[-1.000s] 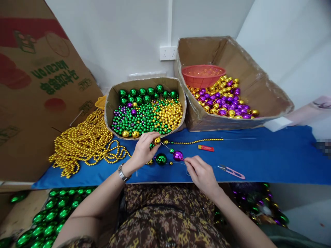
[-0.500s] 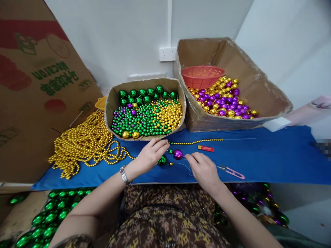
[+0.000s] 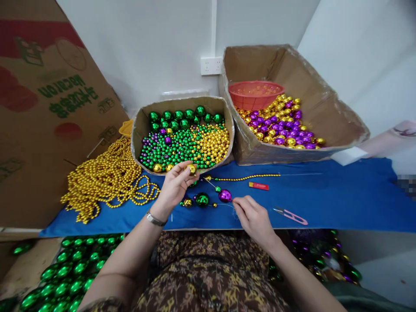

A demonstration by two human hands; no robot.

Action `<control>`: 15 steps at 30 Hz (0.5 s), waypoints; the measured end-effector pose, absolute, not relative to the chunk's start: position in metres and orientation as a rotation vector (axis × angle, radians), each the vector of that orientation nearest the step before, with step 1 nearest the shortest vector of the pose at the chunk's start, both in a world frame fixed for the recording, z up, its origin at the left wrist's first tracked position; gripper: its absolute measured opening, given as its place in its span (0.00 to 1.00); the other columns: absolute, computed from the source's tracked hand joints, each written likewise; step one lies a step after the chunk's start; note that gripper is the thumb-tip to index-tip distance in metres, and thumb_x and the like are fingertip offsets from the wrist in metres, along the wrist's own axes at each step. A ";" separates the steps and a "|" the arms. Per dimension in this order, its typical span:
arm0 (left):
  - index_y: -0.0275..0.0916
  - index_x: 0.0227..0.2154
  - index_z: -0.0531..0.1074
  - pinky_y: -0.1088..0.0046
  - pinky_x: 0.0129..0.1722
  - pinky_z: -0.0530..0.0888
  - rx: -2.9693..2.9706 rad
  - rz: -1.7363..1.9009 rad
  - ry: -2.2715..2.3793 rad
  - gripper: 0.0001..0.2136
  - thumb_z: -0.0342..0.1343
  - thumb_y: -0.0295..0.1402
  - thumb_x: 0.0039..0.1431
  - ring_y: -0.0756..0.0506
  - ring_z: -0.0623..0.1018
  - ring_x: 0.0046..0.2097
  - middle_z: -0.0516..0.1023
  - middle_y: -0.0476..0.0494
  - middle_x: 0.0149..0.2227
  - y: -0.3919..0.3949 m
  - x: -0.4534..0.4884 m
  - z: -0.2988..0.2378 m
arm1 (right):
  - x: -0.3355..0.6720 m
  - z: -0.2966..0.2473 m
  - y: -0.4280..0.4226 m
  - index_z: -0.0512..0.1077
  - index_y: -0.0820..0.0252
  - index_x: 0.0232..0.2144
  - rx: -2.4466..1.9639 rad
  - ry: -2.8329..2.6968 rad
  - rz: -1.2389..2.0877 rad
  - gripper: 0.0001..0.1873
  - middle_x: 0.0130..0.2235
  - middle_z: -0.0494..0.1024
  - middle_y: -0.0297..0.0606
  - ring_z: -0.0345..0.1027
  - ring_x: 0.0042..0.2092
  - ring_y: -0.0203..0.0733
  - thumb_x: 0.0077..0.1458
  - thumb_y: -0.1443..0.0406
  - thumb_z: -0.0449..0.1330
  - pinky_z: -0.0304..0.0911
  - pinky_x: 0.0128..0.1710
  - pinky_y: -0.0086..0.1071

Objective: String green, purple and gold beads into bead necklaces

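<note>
My left hand (image 3: 177, 184) pinches a large shiny gold bead (image 3: 191, 169) between thumb and fingers, just in front of the small box. My right hand (image 3: 255, 219) is closed at the right end of a large purple bead (image 3: 225, 196); what its fingertips grip is mostly hidden, apparently the string. A small green bead (image 3: 218, 189) sits against the purple one, and a thin string (image 3: 210, 183) runs from it up toward my left hand. Below lie a large green bead (image 3: 202, 199), a gold bead (image 3: 188, 202) and a tiny gold bead (image 3: 215, 205) on the cloth.
A cardboard box (image 3: 183, 103) of mixed beads stands behind my hands, beside a larger box (image 3: 338, 104) holding beads and a red basket (image 3: 255, 96). Gold bead strands (image 3: 100, 177) pile up left. A lighter (image 3: 259, 186) and pink-handled snips (image 3: 294, 216) lie on the blue cloth (image 3: 351, 195).
My left hand has moved up and left from the strung beads and now shows a gold bead in its fingers. The beads beneath it are uncovered. My right hand has barely moved.
</note>
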State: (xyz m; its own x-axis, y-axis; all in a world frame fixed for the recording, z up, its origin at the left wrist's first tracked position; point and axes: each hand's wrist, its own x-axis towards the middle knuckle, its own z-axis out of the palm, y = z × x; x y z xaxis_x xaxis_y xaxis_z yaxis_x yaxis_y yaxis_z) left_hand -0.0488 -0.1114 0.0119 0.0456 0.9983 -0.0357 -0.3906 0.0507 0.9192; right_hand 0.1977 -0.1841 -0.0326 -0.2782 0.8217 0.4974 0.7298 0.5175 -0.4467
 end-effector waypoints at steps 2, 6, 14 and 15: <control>0.37 0.42 0.73 0.64 0.44 0.77 0.757 1.299 0.828 0.17 0.67 0.38 0.50 0.45 0.81 0.39 0.79 0.41 0.43 -0.114 -0.046 0.013 | 0.195 -0.034 -0.185 0.71 0.59 0.39 -1.258 -2.061 0.187 0.10 0.33 0.75 0.38 0.70 0.33 0.37 0.66 0.66 0.49 0.64 0.33 0.29; 0.36 0.41 0.73 0.64 0.43 0.78 0.679 1.295 0.787 0.17 0.67 0.36 0.50 0.44 0.81 0.39 0.80 0.40 0.43 -0.118 -0.042 0.014 | 0.191 -0.037 -0.186 0.71 0.59 0.39 -1.251 -2.058 0.230 0.10 0.33 0.75 0.38 0.70 0.33 0.37 0.66 0.66 0.50 0.65 0.34 0.29; 0.36 0.43 0.74 0.64 0.45 0.77 0.719 1.290 0.752 0.16 0.67 0.34 0.51 0.43 0.81 0.41 0.80 0.39 0.44 -0.125 -0.035 0.010 | 0.188 -0.036 -0.187 0.72 0.59 0.39 -1.243 -2.044 0.269 0.11 0.33 0.75 0.39 0.70 0.33 0.38 0.65 0.66 0.49 0.65 0.34 0.30; 0.37 0.43 0.74 0.63 0.45 0.77 0.744 1.286 0.748 0.16 0.67 0.33 0.51 0.43 0.81 0.41 0.79 0.39 0.45 -0.127 -0.034 0.009 | 0.187 -0.036 -0.187 0.72 0.59 0.39 -1.241 -2.035 0.276 0.11 0.33 0.75 0.39 0.70 0.34 0.38 0.65 0.65 0.49 0.65 0.34 0.30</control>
